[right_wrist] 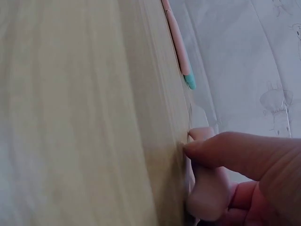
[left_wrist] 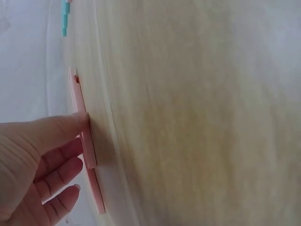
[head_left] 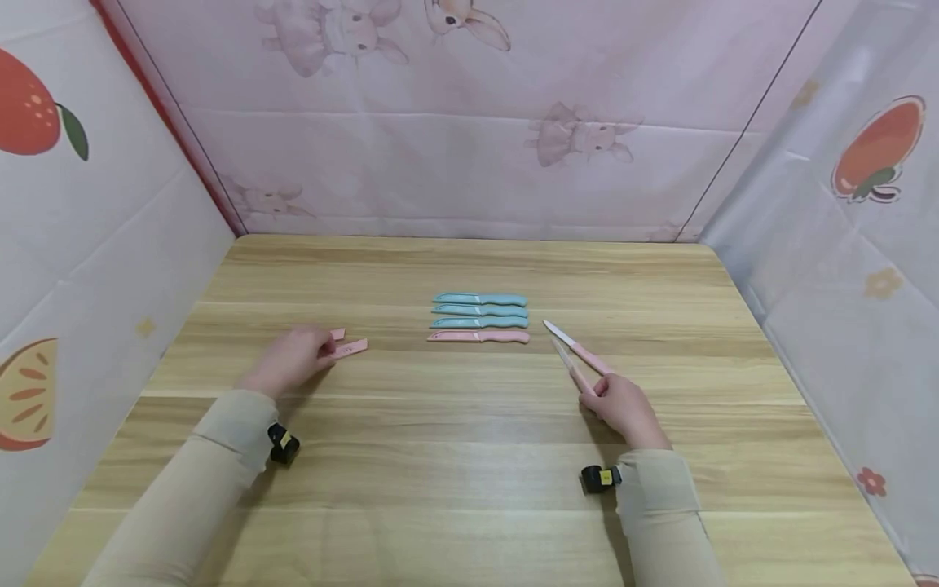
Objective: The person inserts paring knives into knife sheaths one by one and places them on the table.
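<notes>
My left hand (head_left: 289, 363) pinches a pink knife sheath (head_left: 351, 349) between thumb and fingers, low over the wooden table. A second pink sheath (head_left: 338, 333) lies just behind it, partly covered by the hand; both show one past the other in the left wrist view. On the right side, my right hand (head_left: 623, 405) grips the pink handle of a small unsheathed paring knife (head_left: 582, 380), its pale blade pointing away and to the left. Another bare paring knife (head_left: 589, 357) with a pink handle lies just beyond, its handle end at the fingers.
Three blue sheathed knives (head_left: 480, 311) lie in a neat stack of rows at the table's middle, handles to the right. A pink sheathed knife (head_left: 480, 336) lies parallel in front of them. Printed cloth (head_left: 455, 187) hangs behind the table (head_left: 440, 489) and along both sides.
</notes>
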The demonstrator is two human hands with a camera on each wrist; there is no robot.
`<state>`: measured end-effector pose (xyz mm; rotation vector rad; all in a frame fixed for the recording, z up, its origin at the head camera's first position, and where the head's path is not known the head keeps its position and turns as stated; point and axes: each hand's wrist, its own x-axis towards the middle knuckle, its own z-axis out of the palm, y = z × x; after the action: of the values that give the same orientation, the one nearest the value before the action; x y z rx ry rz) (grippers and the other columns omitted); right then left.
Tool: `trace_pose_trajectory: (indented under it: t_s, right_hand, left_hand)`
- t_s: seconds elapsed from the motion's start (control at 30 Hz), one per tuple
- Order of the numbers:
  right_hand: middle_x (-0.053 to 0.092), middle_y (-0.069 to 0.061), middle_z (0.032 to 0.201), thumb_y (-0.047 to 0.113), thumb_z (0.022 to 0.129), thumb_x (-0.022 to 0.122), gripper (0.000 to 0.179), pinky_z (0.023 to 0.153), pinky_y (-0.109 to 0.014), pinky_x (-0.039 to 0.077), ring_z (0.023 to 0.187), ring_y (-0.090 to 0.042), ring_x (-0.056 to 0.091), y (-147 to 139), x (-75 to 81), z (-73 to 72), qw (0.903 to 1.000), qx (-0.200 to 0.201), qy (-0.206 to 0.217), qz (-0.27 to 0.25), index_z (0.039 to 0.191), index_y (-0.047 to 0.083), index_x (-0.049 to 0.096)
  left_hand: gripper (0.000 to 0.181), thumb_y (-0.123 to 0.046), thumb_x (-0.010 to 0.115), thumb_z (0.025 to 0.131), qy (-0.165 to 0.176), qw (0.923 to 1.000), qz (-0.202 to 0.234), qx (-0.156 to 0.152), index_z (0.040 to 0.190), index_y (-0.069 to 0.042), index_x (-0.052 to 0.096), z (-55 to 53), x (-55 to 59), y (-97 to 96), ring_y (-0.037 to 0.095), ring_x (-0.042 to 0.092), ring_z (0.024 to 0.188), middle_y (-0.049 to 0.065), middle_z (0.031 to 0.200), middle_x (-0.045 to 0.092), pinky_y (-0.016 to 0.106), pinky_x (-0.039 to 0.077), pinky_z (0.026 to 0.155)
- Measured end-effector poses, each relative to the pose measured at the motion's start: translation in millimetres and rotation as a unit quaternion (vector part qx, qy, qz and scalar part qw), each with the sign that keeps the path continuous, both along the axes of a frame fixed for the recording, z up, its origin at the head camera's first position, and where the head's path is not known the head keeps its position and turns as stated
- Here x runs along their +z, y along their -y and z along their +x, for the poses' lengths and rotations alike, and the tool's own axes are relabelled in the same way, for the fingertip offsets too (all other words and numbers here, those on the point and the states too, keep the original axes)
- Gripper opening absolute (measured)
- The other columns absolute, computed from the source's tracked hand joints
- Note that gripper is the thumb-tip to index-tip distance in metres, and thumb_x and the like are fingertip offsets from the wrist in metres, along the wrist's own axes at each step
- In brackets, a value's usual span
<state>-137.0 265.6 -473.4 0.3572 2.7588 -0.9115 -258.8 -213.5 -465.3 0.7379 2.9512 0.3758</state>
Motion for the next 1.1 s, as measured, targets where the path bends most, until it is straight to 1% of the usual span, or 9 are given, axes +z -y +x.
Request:
trace_pose_trajectory:
  t_s: [0.2,0.37,0.5,0.6,0.73,0.83,0.9,0.97,1.1]
  right_hand:
    - [0.054,-0.009,0.076,0.044,0.089,0.057,0.041,0.053,-0.028,0.041,0.066,-0.021,0.049,-1,1.3,1.3,0.9991,-0.029,-0.027,-0.016,0.089,0.003,0.055]
    - [0.055,-0.011,0.083,0.049,0.090,0.054,0.049,0.054,-0.028,0.042,0.069,-0.022,0.049,-2,8.0,2.5,0.9953,-0.071,-0.044,-0.050,0.098,0.000,0.053]
    - [0.056,-0.012,0.090,0.059,0.085,0.055,0.060,0.058,-0.029,0.042,0.076,-0.023,0.049,-1,10.6,2.9,0.9862,-0.124,-0.070,-0.083,0.103,0.002,0.054]
    - [0.057,-0.012,0.095,0.054,0.085,0.059,0.054,0.061,-0.029,0.042,0.079,-0.024,0.049,2,10.3,3.1,0.9710,-0.171,-0.118,-0.118,0.104,0.003,0.056]
    - [0.063,-0.013,0.098,0.031,0.090,0.062,0.029,0.066,-0.026,0.051,0.080,-0.023,0.057,14,11.3,2.4,0.9258,-0.196,-0.219,-0.237,0.101,0.004,0.058]
    - [0.066,-0.015,0.099,0.019,0.094,0.058,0.015,0.072,-0.026,0.055,0.082,-0.020,0.065,28,13.4,1.7,0.8643,-0.171,-0.299,-0.367,0.096,0.004,0.056]
    - [0.066,-0.019,0.098,0.012,0.095,0.053,0.010,0.074,-0.028,0.056,0.081,-0.020,0.067,38,15.9,2.2,0.8179,-0.140,-0.337,-0.445,0.095,0.002,0.053]
    - [0.067,-0.019,0.096,0.010,0.097,0.050,0.008,0.072,-0.027,0.056,0.078,-0.018,0.068,48,19.4,4.2,0.7824,-0.128,-0.351,-0.498,0.096,0.001,0.050]
    - [0.067,-0.014,0.092,0.007,0.098,0.046,0.009,0.068,-0.026,0.056,0.071,-0.015,0.066,66,27.1,7.9,0.7548,-0.125,-0.338,-0.548,0.098,-0.002,0.044]
  left_hand:
    - [0.018,-0.014,0.066,0.086,0.034,0.9967,0.074,-0.003,0.101,-0.005,0.065,7.4,-4.9,-7.0,0.015,0.053,0.071,0.003,0.086,0.061,0.034,0.047,0.064]
    - [0.021,-0.013,0.067,0.087,0.043,0.9824,0.182,0.008,0.106,-0.003,0.067,25.5,2.2,-25.4,0.019,0.054,0.079,0.008,0.095,0.062,0.036,0.047,0.070]
    - [0.021,-0.017,0.068,0.087,0.078,0.9592,0.265,0.059,0.104,-0.005,0.068,39.8,1.5,-45.5,0.019,0.057,0.082,0.006,0.094,0.065,0.033,0.048,0.072]
    - [0.025,-0.021,0.068,0.087,0.137,0.9226,0.340,0.120,0.104,-0.004,0.068,50.3,-2.3,-64.0,0.017,0.060,0.088,0.008,0.098,0.068,0.031,0.050,0.076]
    - [0.028,-0.017,0.064,0.090,0.237,0.8325,0.469,0.174,0.109,0.003,0.065,62.0,-6.7,-86.2,0.013,0.064,0.089,0.015,0.103,0.067,0.030,0.053,0.082]
    - [0.027,-0.010,0.059,0.092,0.286,0.7743,0.534,0.182,0.112,0.009,0.061,68.8,-7.1,-100.9,0.014,0.067,0.088,0.020,0.104,0.066,0.036,0.052,0.086]
    - [0.027,-0.008,0.058,0.093,0.303,0.7585,0.548,0.180,0.112,0.011,0.059,72.2,-6.5,-110.1,0.014,0.067,0.086,0.019,0.102,0.066,0.038,0.050,0.087]
    - [0.026,-0.007,0.058,0.092,0.307,0.7588,0.547,0.177,0.110,0.011,0.060,74.9,-5.6,-118.4,0.013,0.067,0.085,0.016,0.097,0.068,0.039,0.051,0.087]
    - [0.022,-0.006,0.059,0.091,0.305,0.7669,0.538,0.171,0.105,0.011,0.063,79.3,-1.8,-131.4,0.013,0.067,0.081,0.012,0.090,0.070,0.039,0.053,0.084]
